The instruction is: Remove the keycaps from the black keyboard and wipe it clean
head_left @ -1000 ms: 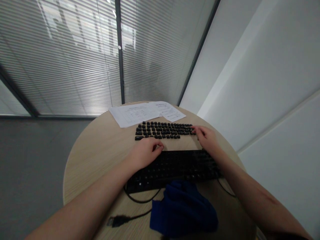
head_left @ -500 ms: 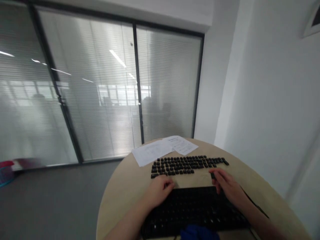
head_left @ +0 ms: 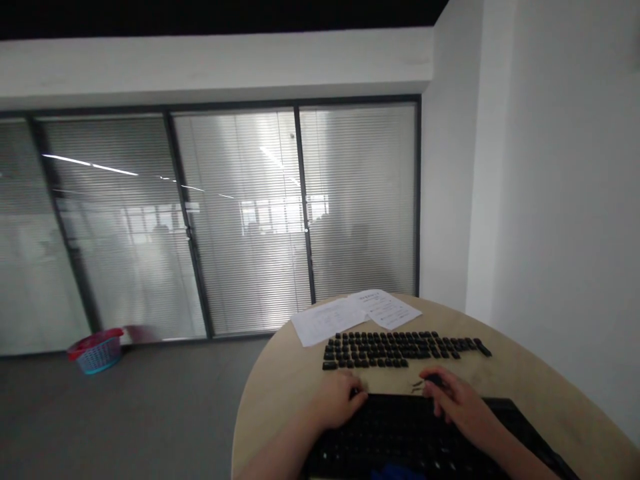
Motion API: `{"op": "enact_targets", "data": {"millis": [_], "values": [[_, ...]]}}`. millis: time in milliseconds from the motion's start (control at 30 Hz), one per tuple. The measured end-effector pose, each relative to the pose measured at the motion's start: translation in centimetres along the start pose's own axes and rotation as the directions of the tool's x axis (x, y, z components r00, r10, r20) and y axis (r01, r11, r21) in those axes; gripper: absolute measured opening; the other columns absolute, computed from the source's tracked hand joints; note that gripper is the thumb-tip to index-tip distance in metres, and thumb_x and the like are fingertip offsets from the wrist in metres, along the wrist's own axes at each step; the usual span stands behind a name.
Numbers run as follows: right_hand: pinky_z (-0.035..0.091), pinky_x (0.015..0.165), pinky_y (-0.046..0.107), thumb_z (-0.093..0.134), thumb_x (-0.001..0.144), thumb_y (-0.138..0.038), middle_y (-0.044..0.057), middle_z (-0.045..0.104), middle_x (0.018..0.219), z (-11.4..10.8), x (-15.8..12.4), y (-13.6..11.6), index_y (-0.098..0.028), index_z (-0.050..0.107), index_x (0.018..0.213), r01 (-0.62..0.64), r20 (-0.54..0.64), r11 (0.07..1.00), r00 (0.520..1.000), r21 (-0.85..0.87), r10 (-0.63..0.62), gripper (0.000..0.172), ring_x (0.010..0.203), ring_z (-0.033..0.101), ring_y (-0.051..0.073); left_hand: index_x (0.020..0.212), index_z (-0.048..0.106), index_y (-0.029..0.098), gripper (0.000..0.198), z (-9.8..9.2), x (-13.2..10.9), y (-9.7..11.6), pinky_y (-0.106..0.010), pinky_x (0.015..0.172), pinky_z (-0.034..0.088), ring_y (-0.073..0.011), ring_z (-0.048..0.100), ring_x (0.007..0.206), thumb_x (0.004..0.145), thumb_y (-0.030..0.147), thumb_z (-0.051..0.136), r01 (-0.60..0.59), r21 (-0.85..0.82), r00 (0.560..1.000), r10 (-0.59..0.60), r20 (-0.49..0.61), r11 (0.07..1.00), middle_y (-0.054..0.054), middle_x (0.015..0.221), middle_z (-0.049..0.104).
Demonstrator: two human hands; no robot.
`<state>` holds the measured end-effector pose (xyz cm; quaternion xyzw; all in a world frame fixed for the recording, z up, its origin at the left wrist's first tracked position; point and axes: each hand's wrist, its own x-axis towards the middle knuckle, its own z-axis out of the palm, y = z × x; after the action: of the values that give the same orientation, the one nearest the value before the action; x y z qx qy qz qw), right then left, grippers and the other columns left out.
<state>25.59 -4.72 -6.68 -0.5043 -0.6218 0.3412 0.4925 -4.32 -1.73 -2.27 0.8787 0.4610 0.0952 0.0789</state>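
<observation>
A black keyboard (head_left: 415,437) lies at the near edge of a round wooden table (head_left: 280,393). My left hand (head_left: 340,405) rests curled on the keyboard's far left edge, fingers bent over it. My right hand (head_left: 457,402) sits at the far edge further right, fingertips pinched around a small dark keycap (head_left: 434,379). Beyond both hands, loose black keycaps (head_left: 400,348) lie in rows on the table. A small thin object I cannot make out lies between the hands.
Two printed paper sheets (head_left: 355,312) lie behind the keycaps. A bit of blue cloth (head_left: 395,473) shows at the bottom edge. A white wall stands close on the right. Glass partitions with blinds stand behind, with a red and blue basket (head_left: 95,349) on the floor.
The view has tilted up, so the table sits lower in the picture. My right hand has drawn back from the keycap rows to the keyboard's far edge. The left hand stayed put.
</observation>
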Motion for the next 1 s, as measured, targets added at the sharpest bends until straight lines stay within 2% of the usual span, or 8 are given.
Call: {"op": "enact_targets", "data": {"millis": [200, 433, 500, 567, 667, 733, 867, 1000], "values": [[0.049, 0.048, 0.032, 0.057, 0.084, -0.061, 0.001, 0.067, 0.067, -0.9, 0.2, -0.1, -0.022, 0.065, 0.096, -0.053, -0.01, 0.994, 0.998, 0.093, 0.054, 0.043, 0.053, 0.064, 0.02, 0.094, 0.073, 0.019, 0.028, -0.5, 0.2, 0.2, -0.034, 0.082, 0.051, -0.0264, 0.069, 0.094, 0.096, 0.041, 0.056, -0.002, 0.031, 1.0, 0.002, 0.012, 1.0, -0.01, 0.098, 0.075], [0.048, 0.052, 0.03, 0.057, 0.078, -0.052, -0.004, 0.057, 0.057, -2.5, -1.1, -3.5, -0.021, 0.063, 0.089, -0.101, -0.002, 0.995, 0.995, -0.013, 0.101, 0.033, 0.048, 0.057, 0.015, 0.097, 0.073, 0.017, 0.028, -0.1, 1.6, -0.5, -0.036, 0.085, 0.049, -0.0268, 0.068, 0.096, 0.099, 0.038, 0.054, -0.046, -0.072, 0.995, 0.052, 0.084, 0.996, -0.011, 0.099, 0.074], [0.047, 0.051, 0.027, 0.058, 0.08, -0.048, -0.005, 0.057, 0.059, -2.9, -1.0, -4.1, -0.021, 0.061, 0.086, -0.12, 0.046, 0.993, 0.992, -0.021, 0.121, 0.028, 0.048, 0.056, 0.012, 0.1, 0.073, 0.017, 0.03, 0.1, 2.3, -1.1, -0.037, 0.088, 0.049, -0.0271, 0.067, 0.098, 0.1, 0.039, 0.053, -0.062, -0.126, 0.992, 0.076, 0.104, 0.99, -0.011, 0.102, 0.074], [0.048, 0.051, 0.025, 0.061, 0.083, -0.044, -0.004, 0.06, 0.063, -3.3, -1.0, -4.5, -0.02, 0.061, 0.088, -0.143, 0.157, 0.989, 0.977, -0.024, 0.145, 0.024, 0.05, 0.058, 0.011, 0.104, 0.073, 0.018, 0.029, 0.2, 2.8, -1.7, -0.038, 0.09, 0.049, -0.0263, 0.066, 0.1, 0.1, 0.038, 0.053, -0.082, -0.179, 0.987, 0.105, 0.123, 0.98, -0.009, 0.105, 0.074], [0.052, 0.052, 0.025, 0.066, 0.087, -0.041, 0.0, 0.067, 0.074, -4.3, -1.3, -5.1, -0.02, 0.063, 0.099, -0.18, 0.336, 0.983, 0.924, -0.037, 0.182, 0.025, 0.057, 0.063, 0.013, 0.108, 0.073, 0.019, 0.027, -0.1, 3.1, -2.1, -0.038, 0.091, 0.05, -0.0244, 0.067, 0.098, 0.098, 0.035, 0.054, -0.127, -0.246, 0.98, 0.161, 0.121, 0.961, -0.008, 0.106, 0.075], [0.055, 0.055, 0.026, 0.067, 0.09, -0.041, 0.003, 0.072, 0.082, -5.1, -1.7, -5.7, -0.02, 0.064, 0.105, -0.177, 0.411, 0.98, 0.89, -0.086, 0.197, 0.027, 0.064, 0.067, 0.015, 0.111, 0.073, 0.02, 0.028, -0.4, 3.0, -2.1, -0.038, 0.09, 0.051, -0.0235, 0.068, 0.097, 0.097, 0.034, 0.054, -0.161, -0.255, 0.976, 0.192, 0.106, 0.954, -0.008, 0.105, 0.075], [0.054, 0.056, 0.025, 0.069, 0.093, -0.043, 0.003, 0.075, 0.079, -6.9, -2.1, -6.7, -0.02, 0.067, 0.103, -0.104, 0.469, 0.97, 0.861, -0.22, 0.199, 0.025, 0.064, 0.068, 0.016, 0.11, 0.073, 0.02, 0.03, -0.9, 2.9, -1.9, -0.038, 0.086, 0.053, -0.0235, 0.068, 0.093, 0.096, 0.036, 0.052, -0.189, -0.216, 0.972, 0.213, 0.095, 0.958, -0.008, 0.1, 0.074], [0.053, 0.056, 0.023, 0.069, 0.094, -0.046, 0.003, 0.074, 0.075, -7.3, -2.2, -7.0, -0.019, 0.067, 0.098, -0.045, 0.474, 0.977, 0.869, -0.207, 0.141, 0.027, 0.064, 0.068, 0.015, 0.111, 0.073, 0.021, 0.032, -1.2, 2.8, -2.2, -0.04, 0.09, 0.054, -0.0243, 0.069, 0.096, 0.097, 0.04, 0.052, -0.206, -0.248, 0.968, 0.234, 0.089, 0.947, -0.007, 0.106, 0.074]]}}
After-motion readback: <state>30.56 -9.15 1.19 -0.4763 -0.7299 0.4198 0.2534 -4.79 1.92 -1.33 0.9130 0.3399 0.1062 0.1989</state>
